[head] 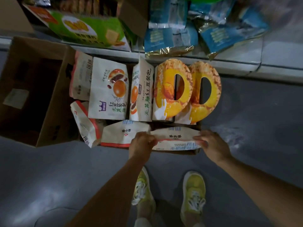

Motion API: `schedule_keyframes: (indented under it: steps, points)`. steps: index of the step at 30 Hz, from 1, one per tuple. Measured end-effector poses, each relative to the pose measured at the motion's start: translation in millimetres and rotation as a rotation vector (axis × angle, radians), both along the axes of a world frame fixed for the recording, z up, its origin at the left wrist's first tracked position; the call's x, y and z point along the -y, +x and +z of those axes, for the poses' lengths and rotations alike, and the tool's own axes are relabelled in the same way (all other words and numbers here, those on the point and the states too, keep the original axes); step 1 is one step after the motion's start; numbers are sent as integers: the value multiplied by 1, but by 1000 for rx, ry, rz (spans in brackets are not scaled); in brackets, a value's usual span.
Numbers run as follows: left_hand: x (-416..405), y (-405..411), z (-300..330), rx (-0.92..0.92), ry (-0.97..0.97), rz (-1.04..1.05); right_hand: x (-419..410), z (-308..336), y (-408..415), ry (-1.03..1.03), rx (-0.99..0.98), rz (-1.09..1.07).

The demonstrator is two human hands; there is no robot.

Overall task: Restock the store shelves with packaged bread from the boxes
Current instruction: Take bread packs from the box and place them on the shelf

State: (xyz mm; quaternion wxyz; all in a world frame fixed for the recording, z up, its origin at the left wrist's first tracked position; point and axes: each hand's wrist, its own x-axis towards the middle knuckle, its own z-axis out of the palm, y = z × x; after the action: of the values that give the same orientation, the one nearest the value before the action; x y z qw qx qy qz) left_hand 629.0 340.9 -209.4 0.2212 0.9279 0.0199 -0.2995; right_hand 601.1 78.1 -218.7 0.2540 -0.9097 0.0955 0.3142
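Two hands on one pack right now. My left hand (142, 143) pinches the left end of a white bread pack with a red edge and blue print (176, 138), and my right hand (213, 145) has its fingers curled over the right end, so I'm holding it from both sides. The pack lies flat along the near edge of the open cardboard box (196, 152) on the floor, right in front of my yellow sneakers (193, 197).

Just left of it, touching my left hand, there's a second pack of the same kind (121, 135), also lying flat. Further left a third white-and-red pack (85, 123) is tilted against the box side.

Behind those, the back row of the box is packed tight: two red bean bread packs (109, 89) with pictures of round buns, one face up and one on its side beside it, and then two packs with big round yellow cardboard handles (173, 89) standing next to each other on the right.

An empty-looking brown carton (32, 89) sits open to the left of my box, touching it.

Up top is the bottom shelf (246, 63), with a green biscuit box (88, 28) on the left and a pile of blue-and-gold snack bags (172, 35) to its right. It's blurry up there, so I can't read the labels.
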Motion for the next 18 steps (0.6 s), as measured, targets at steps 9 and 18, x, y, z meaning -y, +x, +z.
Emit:
schedule_keyframes:
  steps: [9, 18]
  points:
    - [-13, 11, 48, 1, -86, 16, -5, 53, 13, 28, 132, 1]
    - [-27, 42, 201, -2, -261, 98, -21, 221, 55, 184, 157, -100]
